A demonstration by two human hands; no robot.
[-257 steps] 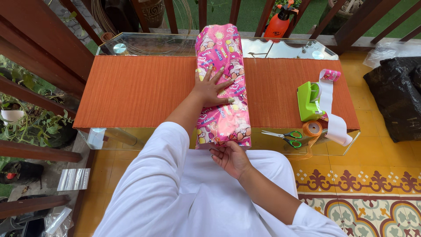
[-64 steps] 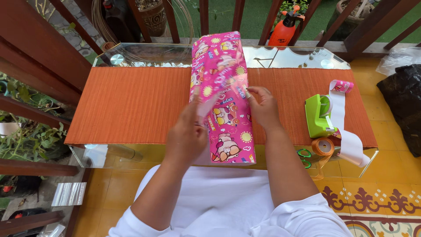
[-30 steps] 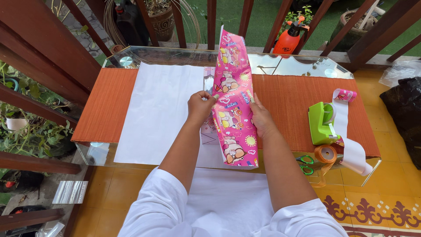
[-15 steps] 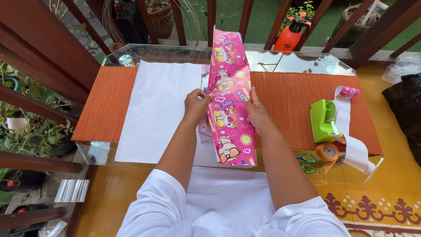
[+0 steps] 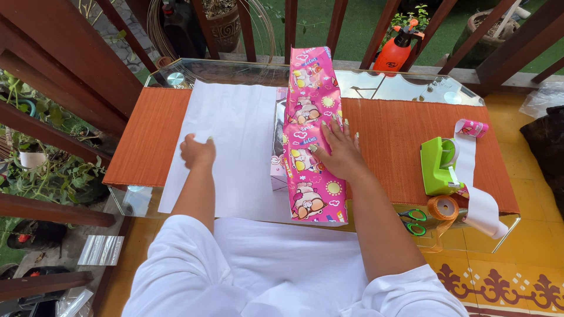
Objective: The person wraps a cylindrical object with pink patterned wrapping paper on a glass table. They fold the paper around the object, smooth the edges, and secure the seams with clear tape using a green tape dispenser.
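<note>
A long box (image 5: 277, 154) lies across the orange mat (image 5: 399, 141) on the glass tabletop (image 5: 405, 85), half covered by pink patterned wrapping paper (image 5: 311, 117) whose white underside spreads flat to the left. Your right hand (image 5: 339, 154) rests palm down on the pink flap over the box, its grip spread wide, fingers pressing the paper. Your left hand (image 5: 198, 151) sits on the white sheet, well apart from the box, grip loosely curled and holding nothing. A green tape dispenser (image 5: 440, 166), orange tape roll (image 5: 442, 206) and scissors (image 5: 415, 214) lie to the right.
</note>
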